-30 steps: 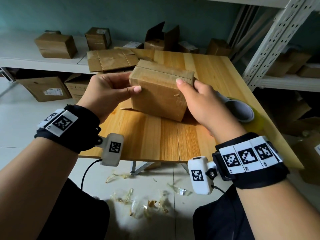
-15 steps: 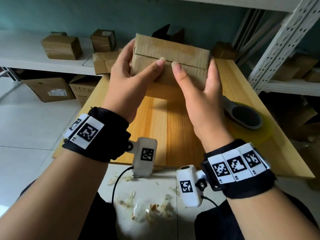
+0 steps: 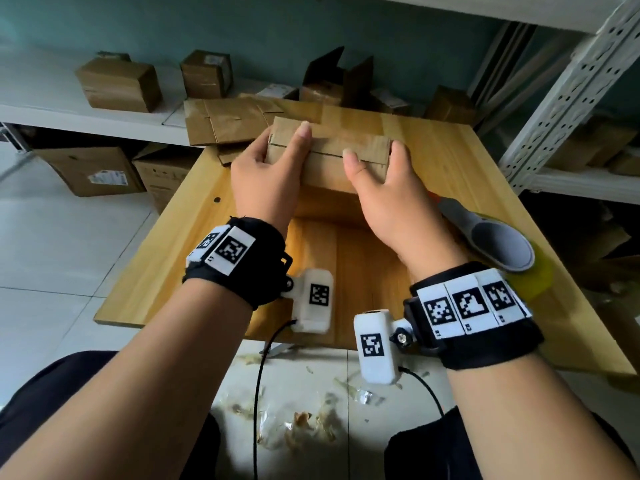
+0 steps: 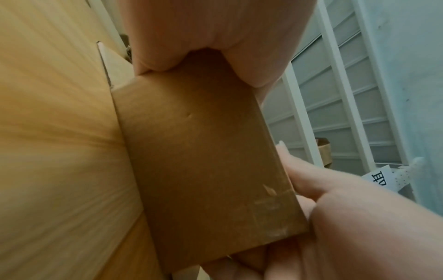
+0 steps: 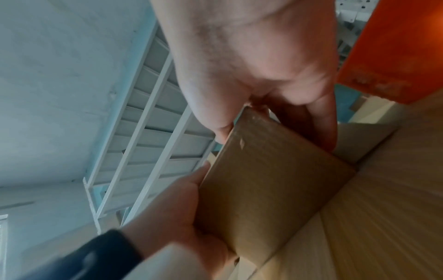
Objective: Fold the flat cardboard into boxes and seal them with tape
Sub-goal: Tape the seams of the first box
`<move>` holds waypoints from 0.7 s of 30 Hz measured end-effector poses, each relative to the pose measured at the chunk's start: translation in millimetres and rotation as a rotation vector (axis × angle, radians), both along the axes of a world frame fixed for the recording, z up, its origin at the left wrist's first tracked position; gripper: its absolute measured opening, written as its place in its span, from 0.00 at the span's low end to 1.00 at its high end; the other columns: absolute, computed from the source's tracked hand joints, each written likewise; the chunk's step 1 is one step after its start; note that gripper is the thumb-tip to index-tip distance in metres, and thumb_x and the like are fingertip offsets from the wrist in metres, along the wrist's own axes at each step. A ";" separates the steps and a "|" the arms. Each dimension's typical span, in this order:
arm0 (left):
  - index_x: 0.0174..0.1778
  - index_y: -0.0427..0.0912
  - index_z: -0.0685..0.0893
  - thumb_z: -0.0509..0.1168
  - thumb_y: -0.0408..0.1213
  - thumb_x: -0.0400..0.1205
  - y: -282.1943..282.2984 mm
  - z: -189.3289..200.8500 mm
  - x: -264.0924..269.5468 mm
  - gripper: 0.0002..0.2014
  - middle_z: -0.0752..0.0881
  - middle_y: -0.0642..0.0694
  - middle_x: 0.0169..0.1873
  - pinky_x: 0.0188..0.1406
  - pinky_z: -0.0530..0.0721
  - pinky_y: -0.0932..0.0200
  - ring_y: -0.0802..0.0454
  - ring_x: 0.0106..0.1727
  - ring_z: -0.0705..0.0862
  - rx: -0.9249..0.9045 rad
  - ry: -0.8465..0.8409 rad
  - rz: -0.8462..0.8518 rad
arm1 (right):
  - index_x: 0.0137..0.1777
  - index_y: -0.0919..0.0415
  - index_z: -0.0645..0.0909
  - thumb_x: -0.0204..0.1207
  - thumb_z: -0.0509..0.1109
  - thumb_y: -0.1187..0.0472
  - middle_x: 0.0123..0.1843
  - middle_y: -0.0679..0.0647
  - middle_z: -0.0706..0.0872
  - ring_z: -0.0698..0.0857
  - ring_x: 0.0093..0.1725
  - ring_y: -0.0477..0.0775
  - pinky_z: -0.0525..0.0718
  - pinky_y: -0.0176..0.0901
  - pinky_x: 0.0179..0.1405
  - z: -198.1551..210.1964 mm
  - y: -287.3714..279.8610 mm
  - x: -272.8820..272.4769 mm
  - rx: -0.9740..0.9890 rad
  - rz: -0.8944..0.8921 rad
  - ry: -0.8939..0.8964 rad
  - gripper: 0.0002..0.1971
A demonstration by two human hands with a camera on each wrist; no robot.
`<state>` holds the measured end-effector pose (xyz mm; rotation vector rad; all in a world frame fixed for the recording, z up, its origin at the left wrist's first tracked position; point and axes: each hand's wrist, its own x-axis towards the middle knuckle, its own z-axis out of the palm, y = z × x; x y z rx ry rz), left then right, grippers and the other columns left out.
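I am holding the box (image 3: 329,157) on the table (image 3: 194,237), toward its far edge and about midway between the left and right edges, with both hands wrapped around it. My left hand (image 3: 266,174) is gripping the left end, thumb lying across the top flaps, and my right hand (image 3: 388,192) is gripping the right end, thumb pressing beside the seam where the two flaps are meeting. The seam is showing as a bare dark line, so I am judging this to be the flap-closing step, with sealing not yet done. The tape dispenser (image 3: 495,240) is lying near the right edge, just beside my right wrist. The next move is calling for one hand to be pinning the flaps flat while the other is reaching for the dispenser. A stack of flat cardboard (image 3: 225,123) is waiting at the far left corner.
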<state>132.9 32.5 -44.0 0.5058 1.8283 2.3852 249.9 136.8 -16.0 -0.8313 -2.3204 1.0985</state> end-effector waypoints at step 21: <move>0.87 0.45 0.72 0.53 0.48 0.95 -0.1 -5.4 -6.7 0.25 0.77 0.50 0.83 0.86 0.70 0.50 0.55 0.84 0.73 -0.256 0.175 0.037 | 0.85 0.53 0.64 0.88 0.65 0.38 0.70 0.48 0.83 0.85 0.65 0.50 0.86 0.47 0.58 -7.9 16.3 -11.1 -0.086 0.045 0.127 0.32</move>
